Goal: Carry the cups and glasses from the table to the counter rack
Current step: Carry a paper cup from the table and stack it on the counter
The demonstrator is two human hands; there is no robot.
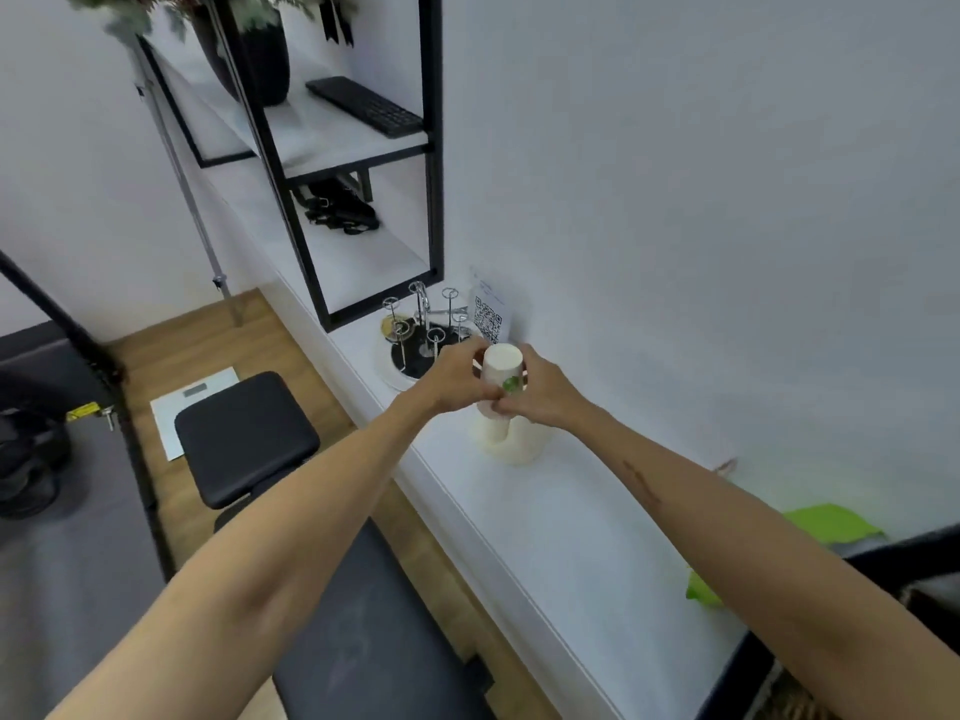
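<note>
Reaching out over the white tabletop (pixel 582 553), I held one paper cup (pixel 502 368) between both hands, upside down, its flat base turned up toward me and a green mark showing on its side. To the far left, off the tabletop, a black padded stool (pixel 244 433) stood on the wooden floor with a pale scale (pixel 195 407) beside it. Further along, toward the far end of the tabletop, the cup rack (pixel 423 335) sat on its round base, its thin metal prongs standing upright and bare, with a QR code card (pixel 488 319) leaning against the wall just beside it. My left hand (pixel 457 376) curled round the left side of the cup, fingers wrapped on its wall. My right hand (pixel 535 394) gripped the other side, thumb and fingers pinching near the rim below. The cup hung just above a stack of cream cups (pixel 511 439) that stood mouth down near the wall edge of the tabletop, close to the rack; whether it touched the stack I could not tell. At the near right end lay something bright green (pixel 831 522).
</note>
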